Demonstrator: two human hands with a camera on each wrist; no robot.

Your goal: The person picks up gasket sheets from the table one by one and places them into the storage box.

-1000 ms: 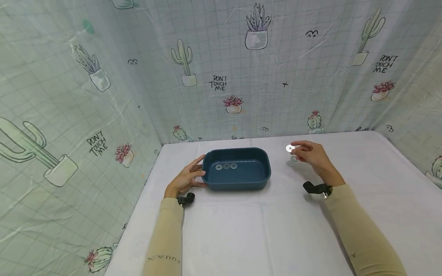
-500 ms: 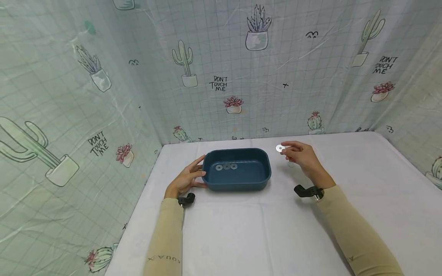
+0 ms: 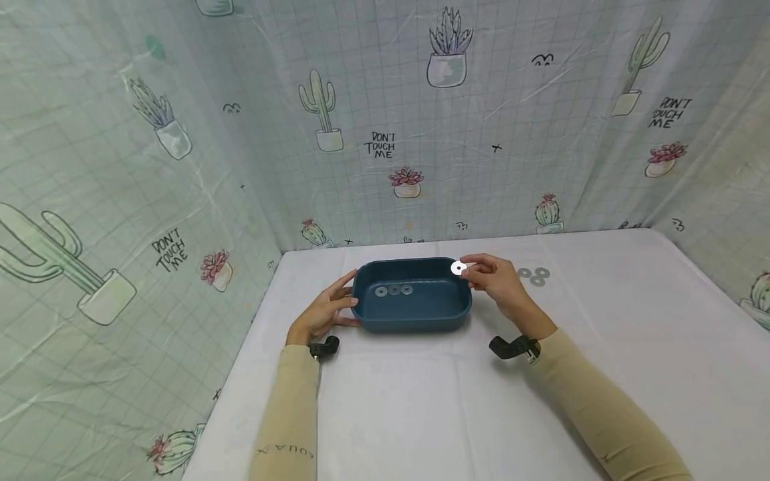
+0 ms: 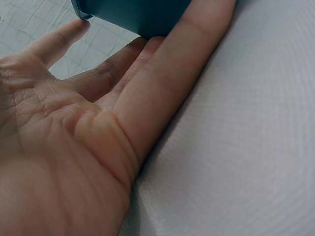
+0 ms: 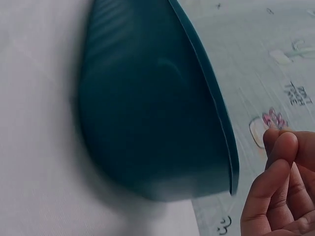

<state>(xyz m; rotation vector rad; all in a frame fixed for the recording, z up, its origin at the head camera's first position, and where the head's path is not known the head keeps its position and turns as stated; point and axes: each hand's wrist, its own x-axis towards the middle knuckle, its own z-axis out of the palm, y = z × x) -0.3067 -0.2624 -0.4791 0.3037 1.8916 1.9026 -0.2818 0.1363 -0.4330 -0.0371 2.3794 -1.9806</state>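
Observation:
A dark blue rectangular tub [image 3: 415, 325] stands on the white-covered table, with 3 flat grey washers [image 3: 381, 292] in a row on its floor. My left hand [image 3: 323, 312] rests against the tub's left end, its fairly straight fingers spread and touching the wall; the left wrist view shows these fingers [image 4: 152, 83] against the blue side. My right hand [image 3: 496, 284] pinches a shiny washer [image 3: 458, 268] between thumb and fingertips, at the tub's back right corner. In the right wrist view the fingertips meet beside the tub rim [image 5: 216, 105], and the washer is hidden there.
Several more grey washers [image 3: 538, 277] lie on the table, behind and right of my right hand. A cactus-printed curtain [image 3: 373, 187] hangs along the table's back edge and at both sides. The white cloth [image 3: 397, 401] spreads in front of the tub.
My right hand has moved left with the pinched washer, from over the loose washers to the tub's right rim, uncovering those washers. The left hand and tub have stayed put.

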